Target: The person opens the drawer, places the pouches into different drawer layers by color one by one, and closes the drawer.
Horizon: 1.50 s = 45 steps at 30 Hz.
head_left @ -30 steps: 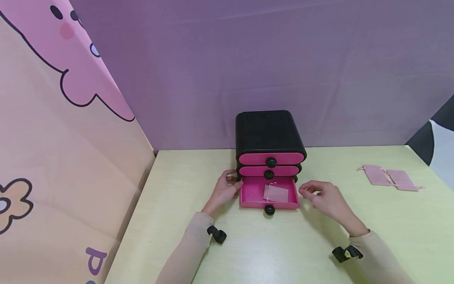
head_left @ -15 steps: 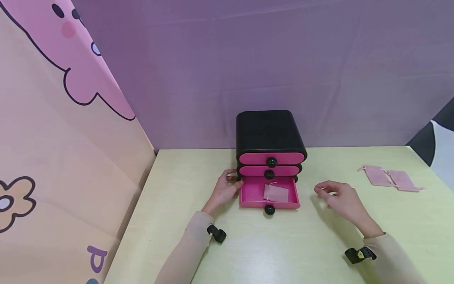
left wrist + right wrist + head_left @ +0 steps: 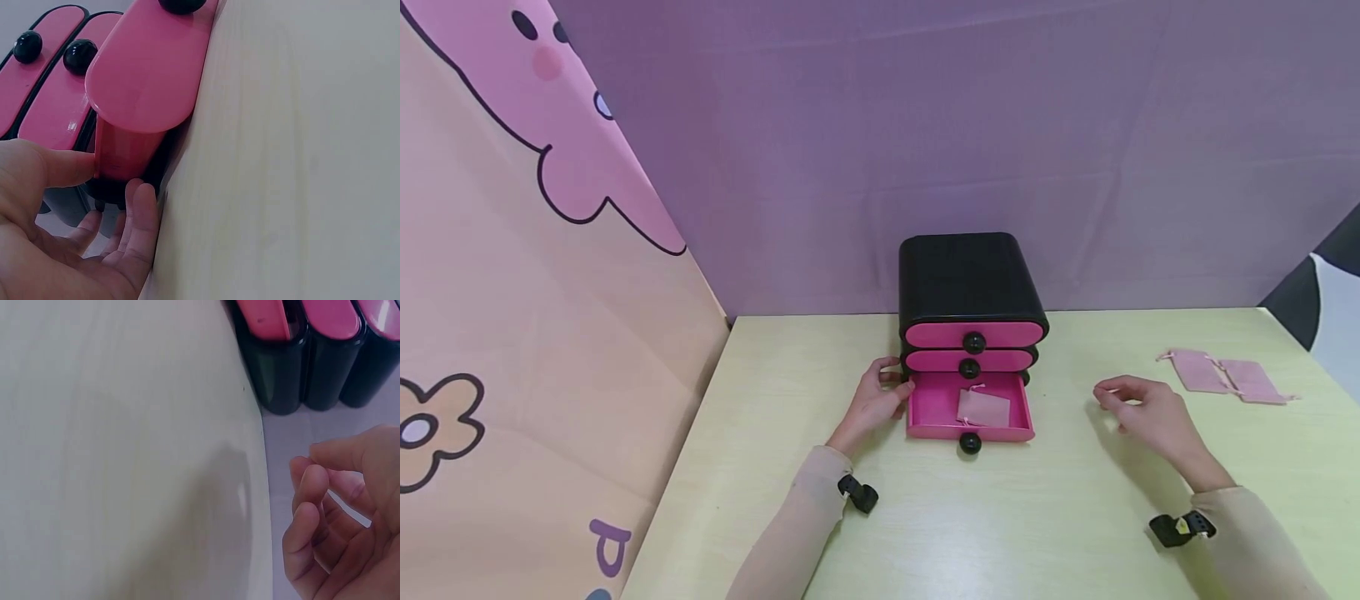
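Observation:
A black drawer chest (image 3: 966,279) with pink fronts stands at the middle back of the table. Its bottom drawer (image 3: 928,432) is pulled out, and a small pink pouch (image 3: 983,407) lies flat inside. My left hand (image 3: 876,402) rests against the chest's left side, the thumb (image 3: 69,169) touching the open drawer's (image 3: 147,69) side wall and the fingers lying straight by the black base. My right hand (image 3: 1142,410) hovers over the table right of the drawer, fingers (image 3: 306,506) loosely curled and holding nothing.
Two more pink pouches (image 3: 1198,371) (image 3: 1251,381) lie side by side at the table's (image 3: 1000,517) far right. A purple cloth backdrop hangs behind, and a printed cartoon panel (image 3: 512,333) leans along the left edge.
My right hand has drawn away from the open drawer and moved to the right across the table. The left hand, drawer and pouch have not moved.

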Available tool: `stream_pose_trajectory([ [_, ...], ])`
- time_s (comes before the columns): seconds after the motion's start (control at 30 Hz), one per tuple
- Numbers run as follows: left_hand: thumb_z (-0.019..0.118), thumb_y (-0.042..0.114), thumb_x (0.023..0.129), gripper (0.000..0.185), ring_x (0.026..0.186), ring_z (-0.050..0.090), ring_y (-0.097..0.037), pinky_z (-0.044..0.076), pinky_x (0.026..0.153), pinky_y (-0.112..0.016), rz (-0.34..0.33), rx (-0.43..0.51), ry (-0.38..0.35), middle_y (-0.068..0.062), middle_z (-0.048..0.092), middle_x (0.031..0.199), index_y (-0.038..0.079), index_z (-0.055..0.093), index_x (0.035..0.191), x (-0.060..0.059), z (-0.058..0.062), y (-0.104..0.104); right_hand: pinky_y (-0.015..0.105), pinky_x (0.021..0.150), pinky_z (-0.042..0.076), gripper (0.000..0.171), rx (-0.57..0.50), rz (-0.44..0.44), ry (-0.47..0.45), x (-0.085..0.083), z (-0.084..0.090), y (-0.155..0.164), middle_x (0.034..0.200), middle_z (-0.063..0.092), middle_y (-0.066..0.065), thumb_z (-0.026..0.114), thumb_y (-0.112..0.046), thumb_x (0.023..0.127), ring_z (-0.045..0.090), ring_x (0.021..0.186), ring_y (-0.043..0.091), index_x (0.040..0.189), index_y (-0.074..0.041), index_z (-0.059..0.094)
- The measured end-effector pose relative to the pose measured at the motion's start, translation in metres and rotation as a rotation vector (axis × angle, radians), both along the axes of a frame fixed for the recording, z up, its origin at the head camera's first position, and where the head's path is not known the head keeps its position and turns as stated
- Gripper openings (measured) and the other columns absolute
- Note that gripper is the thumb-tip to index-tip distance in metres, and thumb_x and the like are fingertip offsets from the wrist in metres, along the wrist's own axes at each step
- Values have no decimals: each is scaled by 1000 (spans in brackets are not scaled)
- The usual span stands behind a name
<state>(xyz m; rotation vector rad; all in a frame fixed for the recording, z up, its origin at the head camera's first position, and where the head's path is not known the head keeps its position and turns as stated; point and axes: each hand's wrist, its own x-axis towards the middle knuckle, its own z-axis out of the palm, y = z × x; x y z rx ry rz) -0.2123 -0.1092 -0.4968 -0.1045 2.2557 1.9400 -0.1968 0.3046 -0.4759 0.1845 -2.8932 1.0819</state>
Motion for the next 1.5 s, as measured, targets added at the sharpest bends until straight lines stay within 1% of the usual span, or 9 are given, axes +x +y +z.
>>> stream_pose_trajectory([
  [0.23, 69, 11, 101, 55, 79, 61, -17, 53, 63, -23, -1, -5, 3, -23, 60, 138, 6, 47, 151, -1, -2, 1, 25, 57, 53, 40, 0, -28, -13, -6, -7, 20, 114, 75, 30, 60, -32, 109, 69, 61, 10, 129, 1, 71],
  [0.43, 70, 12, 100, 56, 80, 62, -18, 53, 63, -23, 0, -7, 12, -23, 61, 138, 6, 48, 151, -1, -2, 0, 26, 57, 48, 41, 26, -64, -7, -9, -9, 36, 114, 74, 30, 58, -31, 109, 67, 60, 8, 129, 2, 70],
  [0.67, 69, 11, 100, 55, 80, 62, -18, 54, 63, -23, 1, -9, 10, -23, 61, 138, 6, 48, 151, -1, -3, 0, 23, 62, 43, 46, 67, -105, -26, -11, -14, 55, 115, 74, 29, 56, -35, 110, 66, 63, 6, 132, 3, 67],
  [0.9, 69, 13, 101, 55, 78, 62, -19, 54, 64, -24, 3, -12, -3, -23, 61, 139, 7, 48, 152, -2, -1, 0, 21, 62, 40, 48, 88, -124, -42, -13, -16, 75, 121, 72, 34, 56, -35, 110, 65, 63, 4, 133, 7, 65],
  [1.03, 70, 12, 100, 55, 78, 62, -18, 55, 63, -25, 2, -5, -4, -22, 61, 138, 7, 48, 151, -2, -2, -1, 22, 61, 42, 51, 107, -143, -56, -17, -15, 83, 108, 76, 27, 55, -37, 110, 64, 63, 2, 134, 7, 64],
  [1.13, 70, 12, 100, 55, 77, 62, -17, 55, 63, -25, 0, 3, -2, -22, 61, 138, 6, 48, 151, -2, -2, -1, 23, 60, 41, 53, 113, -163, -71, -18, -14, 89, 94, 79, 17, 54, -38, 109, 61, 63, 0, 134, 7, 64],
  [1.23, 69, 12, 101, 55, 78, 62, -17, 55, 64, -25, -5, 2, 4, -22, 61, 138, 6, 48, 151, -2, -2, -1, 25, 62, 40, 56, 124, -192, -91, -18, -13, 96, 85, 78, 9, 53, -39, 109, 56, 66, -2, 135, 9, 63],
  [1.33, 69, 13, 101, 55, 80, 63, -17, 56, 64, -25, -10, -4, 10, -23, 62, 138, 6, 48, 151, -2, -1, -1, 27, 66, 38, 57, 135, -219, -102, -20, -12, 102, 82, 78, 5, 53, -40, 109, 53, 72, -1, 137, 9, 62],
  [1.5, 70, 13, 101, 54, 79, 63, -17, 56, 64, -24, -3, -9, 10, -22, 62, 137, 7, 48, 150, -2, -2, -1, 31, 69, 39, 61, 126, -233, -135, -25, -12, 108, 87, 77, 5, 54, -43, 108, 55, 77, 5, 139, 8, 60],
])
